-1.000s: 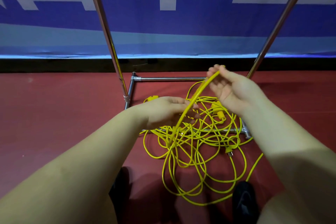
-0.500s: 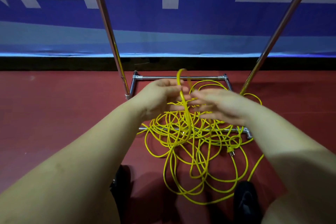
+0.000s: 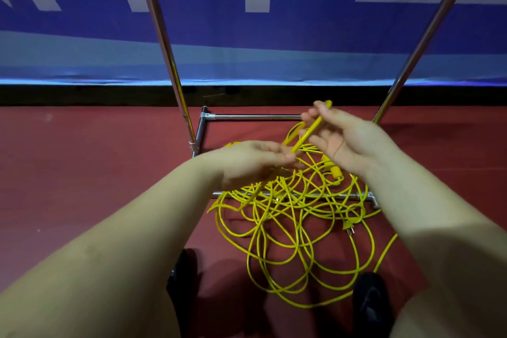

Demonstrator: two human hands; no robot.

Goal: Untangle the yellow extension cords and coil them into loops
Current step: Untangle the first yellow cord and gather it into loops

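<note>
Your right hand [image 3: 348, 143] pinches a raised length of cord [image 3: 307, 136] between thumb and fingertips, palm up. Your left hand [image 3: 252, 162] meets the lower end of that stretch; its fingers lie fairly straight, and blur hides whether they close on it. The rest of the cords sprawl in a tangle [image 3: 290, 222] on the red floor [image 3: 96, 173], draped over the rack's [image 3: 162, 35] low bar, with a plug [image 3: 348, 225] lying to the right. The cord looks light, limp and smooth, so it will likely slide and snag on crossings. Take hold near a free end.
</note>
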